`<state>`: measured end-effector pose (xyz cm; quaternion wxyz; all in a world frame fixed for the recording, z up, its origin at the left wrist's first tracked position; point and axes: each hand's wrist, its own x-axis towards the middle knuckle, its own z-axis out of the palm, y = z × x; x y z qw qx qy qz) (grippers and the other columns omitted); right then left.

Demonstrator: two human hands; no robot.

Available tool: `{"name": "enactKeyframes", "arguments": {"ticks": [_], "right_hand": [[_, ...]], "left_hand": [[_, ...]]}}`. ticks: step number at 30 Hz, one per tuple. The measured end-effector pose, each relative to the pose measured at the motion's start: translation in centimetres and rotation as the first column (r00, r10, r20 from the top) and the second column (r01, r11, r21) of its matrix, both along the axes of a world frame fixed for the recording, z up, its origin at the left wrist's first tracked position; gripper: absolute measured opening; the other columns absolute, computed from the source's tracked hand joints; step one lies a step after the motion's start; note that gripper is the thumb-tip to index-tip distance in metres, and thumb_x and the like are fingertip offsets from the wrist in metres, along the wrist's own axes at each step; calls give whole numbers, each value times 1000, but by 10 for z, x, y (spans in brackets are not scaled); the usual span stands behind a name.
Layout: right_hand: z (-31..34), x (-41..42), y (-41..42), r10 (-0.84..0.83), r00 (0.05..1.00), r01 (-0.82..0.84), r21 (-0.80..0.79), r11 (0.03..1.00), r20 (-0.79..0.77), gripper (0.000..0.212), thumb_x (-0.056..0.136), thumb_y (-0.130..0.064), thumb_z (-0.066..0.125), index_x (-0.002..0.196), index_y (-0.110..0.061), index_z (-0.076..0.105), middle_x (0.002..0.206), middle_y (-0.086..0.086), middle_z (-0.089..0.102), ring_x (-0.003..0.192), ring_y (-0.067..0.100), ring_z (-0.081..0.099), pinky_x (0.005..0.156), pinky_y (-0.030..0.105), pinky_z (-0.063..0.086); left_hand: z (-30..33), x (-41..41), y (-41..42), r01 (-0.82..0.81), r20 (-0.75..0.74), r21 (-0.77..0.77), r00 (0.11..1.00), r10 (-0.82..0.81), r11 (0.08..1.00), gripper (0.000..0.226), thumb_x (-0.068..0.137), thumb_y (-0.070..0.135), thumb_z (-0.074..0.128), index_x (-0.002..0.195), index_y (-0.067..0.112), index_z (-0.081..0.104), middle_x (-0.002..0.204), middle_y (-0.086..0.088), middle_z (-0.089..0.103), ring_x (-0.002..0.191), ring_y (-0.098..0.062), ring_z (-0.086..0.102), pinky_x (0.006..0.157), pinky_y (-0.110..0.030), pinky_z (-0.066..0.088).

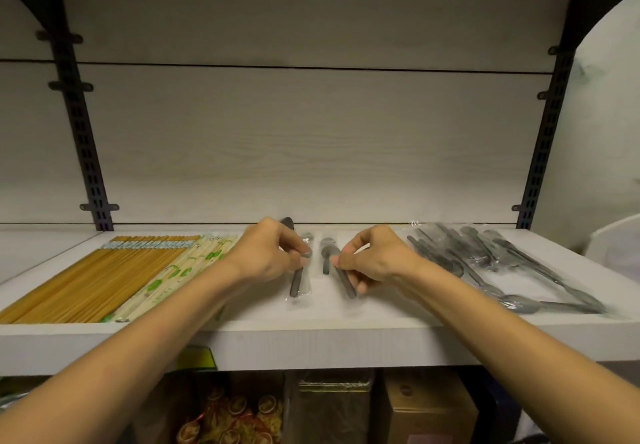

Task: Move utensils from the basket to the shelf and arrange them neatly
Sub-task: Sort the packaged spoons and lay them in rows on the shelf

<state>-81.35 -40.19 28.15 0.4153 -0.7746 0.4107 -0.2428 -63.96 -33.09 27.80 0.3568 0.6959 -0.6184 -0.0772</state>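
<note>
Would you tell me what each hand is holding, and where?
Left hand pinches a plastic-wrapped grey metal spoon mid-handle; right hand pinches another likewise.

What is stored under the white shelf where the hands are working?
Under the white shelf show a brown cardboard box, a foil-like bag and bundled rubber bands. The arms hide whatever lies further left and right.

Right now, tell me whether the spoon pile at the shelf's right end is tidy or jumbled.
Jumbled: the wrapped spoons cross at different angles, unlike the chopsticks lying parallel.

Shop: slotted shelf [311, 339] of packaged utensils [485, 260]
</note>
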Motion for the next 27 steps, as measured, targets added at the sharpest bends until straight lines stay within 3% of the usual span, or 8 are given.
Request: {"name": "enactKeyframes", "arguments": {"ticks": [5,7,9,11,14,17,22,27], "right_hand": [[-4,0,0,14,999,-13,38,999,-37,24,90,-21,67,87,2,61,61,17,69,44,23,64,43,24,51],[-4,-4,-5,8,1000,-8,-26,1000,-31,17,92,-13,62,92,4,63,61,16,68,42,22,62,43,24,50],[-4,-6,-12,-25,996,6,-220,975,-86,13,91,-13,60,90,-2,66,61,8,66,46,19,60,48,22,49],[-5,-4,-20,-46,985,-30,-425,905,-167,14,90,-16,58,91,-8,70,71,0,66,68,17,62,62,22,46],[-9,6,-33,-5,962,-143,-516,845,-274,25,96,-21,51,111,-10,67,111,5,68,104,22,59,85,27,45],[-13,17,-44,72,928,-248,-463,851,-366,33,99,-22,47,127,-11,59,133,4,58,124,23,51,98,26,38],[-21,28,-58,136,879,-318,-348,882,-458,35,101,-20,37,129,-19,58,138,0,56,128,22,47,104,27,33],[-26,33,-62,134,848,-348,-348,871,-512,43,103,-24,32,146,-22,39,153,-1,39,139,23,35,114,32,26]], "left_hand": [[-6,6,5,65,2,72,998,-65,995,5,79,21,77,84,22,77,77,8,72,65,-2,58,67,-14,47],[-5,9,5,67,-4,19,998,-67,998,8,80,25,76,88,22,76,84,6,72,71,-4,60,70,-21,50],[-5,11,6,93,20,29,995,-94,995,17,80,32,76,96,27,73,92,9,68,76,-2,58,70,-18,46],[-6,9,7,117,81,103,989,-126,988,28,80,44,72,106,34,68,106,16,60,96,-2,56,81,-22,45],[-9,3,6,144,180,204,967,-182,968,44,82,58,62,120,36,60,129,18,51,121,-6,46,101,-30,40],[-13,1,5,145,227,227,954,-197,963,49,85,57,58,127,31,57,130,17,50,120,-6,45,97,-23,38],[-23,8,3,176,233,163,949,-211,971,46,88,55,54,127,30,59,131,13,56,115,-4,48,90,-17,37],[-27,10,0,176,322,129,923,-209,976,50,90,56,51,132,30,54,134,12,54,118,-4,47,86,-9,31]]}}
